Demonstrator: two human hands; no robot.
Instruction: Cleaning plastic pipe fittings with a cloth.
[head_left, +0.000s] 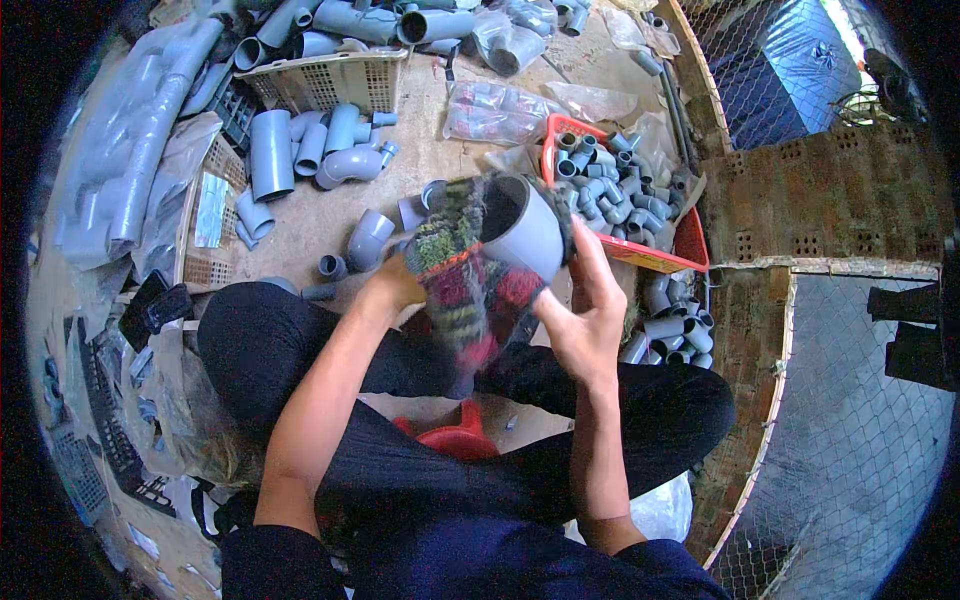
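Observation:
A grey plastic pipe fitting (529, 240) is held up in front of me, its wide round mouth tilted up to the left. Around its left side and underside lies a patterned knitted cloth (454, 262), green, dark red and black, partly blurred. My left hand (401, 285) grips the cloth at the fitting's left; its fingers are mostly hidden. My right hand (589, 307) clasps the fitting's right side, thumb low and fingers up along the far edge, with some cloth between. Just beyond, to the left, a grey elbow fitting (370, 238) lies on the floor.
A red plastic basket (697, 247) full of small grey fittings stands at the right front. More fittings (679, 334) lie below it. Larger pipe pieces (271, 154) and pale crates (326, 79) are at the left. A brick ledge (825, 195) and wire mesh border the right. A red stool (457, 441) is beneath me.

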